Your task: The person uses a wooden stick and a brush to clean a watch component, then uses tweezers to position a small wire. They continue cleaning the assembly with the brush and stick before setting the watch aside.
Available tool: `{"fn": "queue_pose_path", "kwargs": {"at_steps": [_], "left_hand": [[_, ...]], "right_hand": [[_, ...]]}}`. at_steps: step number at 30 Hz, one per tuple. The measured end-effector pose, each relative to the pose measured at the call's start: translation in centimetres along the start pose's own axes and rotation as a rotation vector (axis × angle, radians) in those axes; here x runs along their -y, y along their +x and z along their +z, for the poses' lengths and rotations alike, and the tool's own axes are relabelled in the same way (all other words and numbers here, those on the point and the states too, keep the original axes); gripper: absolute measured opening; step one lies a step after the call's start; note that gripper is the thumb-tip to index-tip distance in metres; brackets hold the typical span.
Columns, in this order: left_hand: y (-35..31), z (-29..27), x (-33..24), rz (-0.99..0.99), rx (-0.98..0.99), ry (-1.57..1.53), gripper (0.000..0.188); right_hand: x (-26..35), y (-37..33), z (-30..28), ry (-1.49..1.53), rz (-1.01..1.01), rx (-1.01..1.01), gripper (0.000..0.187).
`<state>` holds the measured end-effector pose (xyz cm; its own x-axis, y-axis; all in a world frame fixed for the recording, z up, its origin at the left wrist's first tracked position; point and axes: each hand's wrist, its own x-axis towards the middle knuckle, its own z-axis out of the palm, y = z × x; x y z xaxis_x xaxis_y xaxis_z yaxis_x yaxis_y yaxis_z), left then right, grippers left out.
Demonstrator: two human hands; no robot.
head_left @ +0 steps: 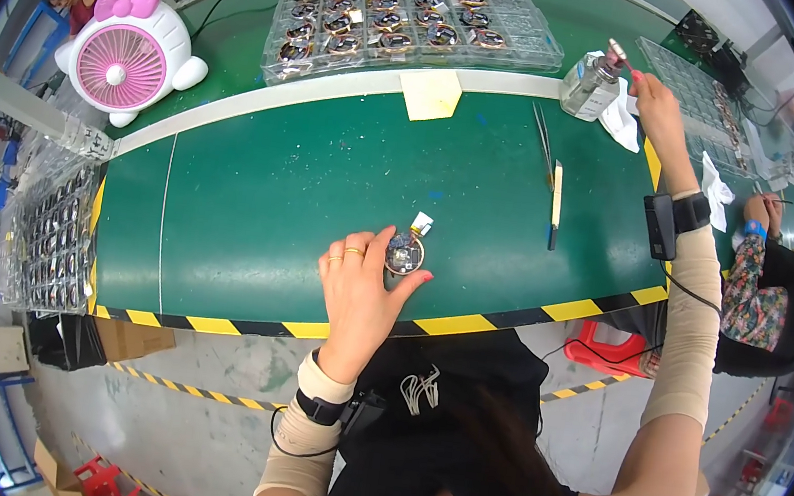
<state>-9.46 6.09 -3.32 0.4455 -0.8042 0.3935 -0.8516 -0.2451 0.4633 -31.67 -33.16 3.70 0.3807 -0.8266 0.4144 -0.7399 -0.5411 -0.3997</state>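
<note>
My left hand [359, 283] rests on the green mat near its front edge, fingers closed around the rim of a small round circuit board [405, 253]. A white tab [422, 223] sticks up from the board's far side. At the far right, my right hand [659, 106] is stretched out and closed on a slim stick-like tool with a pale tip [617, 49]; its exact kind is too small to make out. That tool is at the neck of a clear bottle [590, 87] of liquid. Whether it touches the bottle I cannot tell.
Tweezers [547, 138] and a wooden-handled tool [556, 205] lie right of centre. Behind stands a clear tray [413, 17] of round boards. A yellow note [430, 94] hangs over the ledge. A pink-and-white fan [125, 60] stands far left. A co-worker [770, 281] sits at right.
</note>
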Motion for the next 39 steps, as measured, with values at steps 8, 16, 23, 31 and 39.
{"fn": "queue_pose_path", "kwargs": {"at_steps": [8,16,23,31,39], "left_hand": [[-0.5,0.0,0.0,-0.005,0.0,0.007,0.064],[-0.6,-0.5,0.2,-0.043,0.028,0.007,0.067],[0.3,0.0,0.3,-0.022,0.039,-0.026,0.064],[0.3,-0.5,0.1,-0.099,0.126,-0.101,0.057],[0.5,-0.3,0.5,-0.05,0.092,-0.104,0.057]], "right_hand": [[-0.7,0.2,-0.3,-0.057,0.004,0.068,0.038],[9.3,-6.0,-1.3,0.292,-0.184,0.052,0.024],[16.5,-17.1,3.1,0.172,-0.758,0.503,0.011],[18.1,-17.4,4.1,0.176,-0.842,0.621,0.027],[18.1,-17.2,4.2,0.121,-0.877,0.627,0.028]]}}
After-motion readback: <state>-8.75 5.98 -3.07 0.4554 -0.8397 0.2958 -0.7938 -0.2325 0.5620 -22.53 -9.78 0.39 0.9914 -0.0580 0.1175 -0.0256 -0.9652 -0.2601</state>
